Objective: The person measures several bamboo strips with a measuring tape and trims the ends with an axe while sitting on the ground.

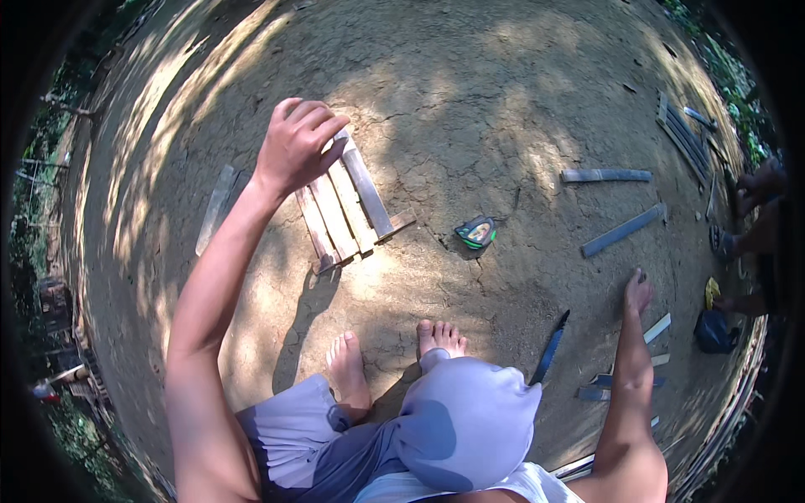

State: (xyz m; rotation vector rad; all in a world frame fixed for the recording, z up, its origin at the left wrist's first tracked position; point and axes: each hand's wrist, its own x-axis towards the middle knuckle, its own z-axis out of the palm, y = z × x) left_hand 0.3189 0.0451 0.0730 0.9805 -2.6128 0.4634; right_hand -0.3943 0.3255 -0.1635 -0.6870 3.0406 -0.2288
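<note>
Left hand [298, 144], curled, is being held over a slatted frame [370, 193], right hand [639, 292] outstretched! Neither grip can be told.

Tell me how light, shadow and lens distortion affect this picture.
Head view: dappled sun brightens the slatted wooden panel beneath the left hand; head view: a dark shadow runs between panel and left foot; head view: the person at the right edge is lost in shade; head view: the fisheye bends the surroundings toward a black rim.
</note>
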